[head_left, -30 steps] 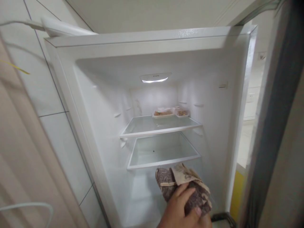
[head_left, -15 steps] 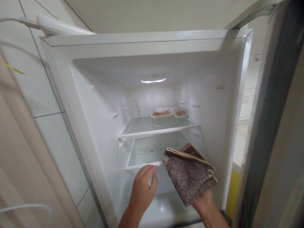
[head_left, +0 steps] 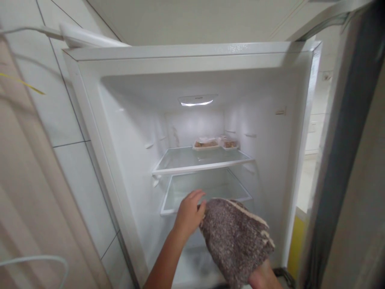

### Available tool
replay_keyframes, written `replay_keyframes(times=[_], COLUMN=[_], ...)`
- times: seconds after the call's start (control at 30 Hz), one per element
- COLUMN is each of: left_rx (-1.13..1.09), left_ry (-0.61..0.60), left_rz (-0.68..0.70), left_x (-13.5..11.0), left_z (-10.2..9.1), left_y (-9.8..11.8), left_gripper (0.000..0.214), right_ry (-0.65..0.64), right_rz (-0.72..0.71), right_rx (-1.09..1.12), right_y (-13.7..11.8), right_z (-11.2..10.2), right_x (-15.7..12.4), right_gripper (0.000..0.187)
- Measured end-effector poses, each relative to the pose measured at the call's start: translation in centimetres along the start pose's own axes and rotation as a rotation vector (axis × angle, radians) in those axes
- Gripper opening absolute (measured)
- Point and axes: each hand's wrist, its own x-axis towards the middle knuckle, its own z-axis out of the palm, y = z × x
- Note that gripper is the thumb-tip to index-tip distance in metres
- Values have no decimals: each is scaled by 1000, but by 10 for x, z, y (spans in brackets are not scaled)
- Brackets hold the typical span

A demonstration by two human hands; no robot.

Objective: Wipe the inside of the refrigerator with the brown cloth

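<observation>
A folded brown-grey cloth (head_left: 236,237) with a beige stitched edge lies over my right hand (head_left: 262,277). Only the wrist and heel of that hand show; its fingers are hidden under the cloth, which it holds up in front of the fridge. My left hand (head_left: 190,212) is at the cloth's left corner, fingers curved and thumb apart from them, at or against the edge. Behind both hands are the glass upper shelf (head_left: 180,159) and the lower shelf (head_left: 182,190) of the open fridge.
Two wrapped food trays, one left (head_left: 206,143) and one right (head_left: 228,143), sit at the back of the upper shelf. A lit lamp (head_left: 197,101) is in the ceiling. The open fridge door (head_left: 339,160) stands at the right; a tiled wall (head_left: 70,176) runs along the left.
My left hand has moved up and right to the cloth's corner. The cloth has shifted slightly down, its upper fold now turned over and more rounded. The view has moved slightly.
</observation>
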Motion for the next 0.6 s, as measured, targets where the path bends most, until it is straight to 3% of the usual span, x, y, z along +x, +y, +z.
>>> replay_keyframes(times=[0.07, 0.17, 0.27, 0.37, 0.47, 0.53, 0.6], left_rx=[169, 436, 589, 611, 529, 452, 371], left_ry=[137, 251, 303, 330, 352, 361, 371], left_rz=[-63, -119, -106, -60, -23, -12, -8], left_x=[-9, -33, -57, -70, -73, -71, -70], left_z=[-3, 4, 22, 41, 49, 49, 47], left_y=[-25, -62, -91, -109, -118, -119, -119], left_gripper=[39, 41, 44, 48, 56, 63, 71], right_ry=[64, 298, 418, 208, -95, -300, -517], right_rz=[24, 47, -67, -131, 33, 124, 89], right_rx=[76, 223, -79, -785, -1387, -1536, -1501], right_y=[-16, -31, -25, -5, 12, 19, 24], right_z=[-21, -43, -43, -26, 3, 31, 67], right_x=[17, 55, 95, 126, 144, 150, 153], right_gripper=[52, 60, 67, 64, 57, 57, 59])
